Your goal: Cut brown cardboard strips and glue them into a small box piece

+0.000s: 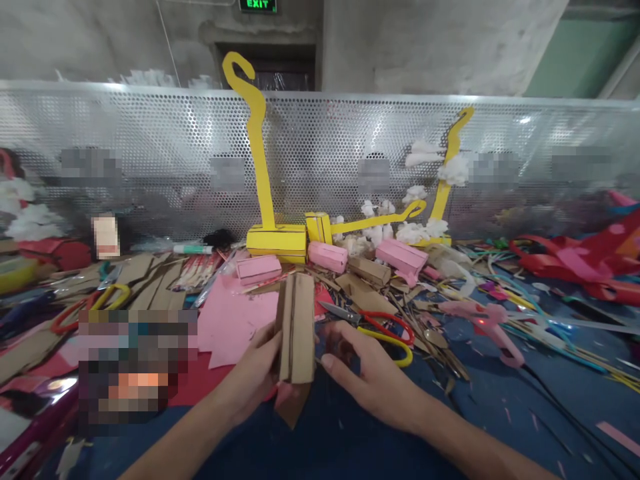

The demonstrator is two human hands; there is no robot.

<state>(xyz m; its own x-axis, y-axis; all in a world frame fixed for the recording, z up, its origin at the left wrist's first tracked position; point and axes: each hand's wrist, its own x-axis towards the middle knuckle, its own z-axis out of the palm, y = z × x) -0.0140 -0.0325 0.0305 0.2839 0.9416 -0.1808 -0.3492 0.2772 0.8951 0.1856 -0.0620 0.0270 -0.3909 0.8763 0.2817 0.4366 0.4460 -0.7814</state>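
My left hand grips the left side of a folded brown cardboard piece that stands upright at the middle of the blue table. My right hand touches its right side, with thumb and fingers curled toward it. A loose cardboard flap hangs below the piece. Pink paper sheets lie just left of it. Red and yellow scissors lie just right of it, beyond my right hand.
Yellow hook-shaped cardboard models stand against a perforated metal screen at the back. Pink-covered boxes, white cotton tufts, cardboard strips, a pink glue gun and red paper scraps litter the table.
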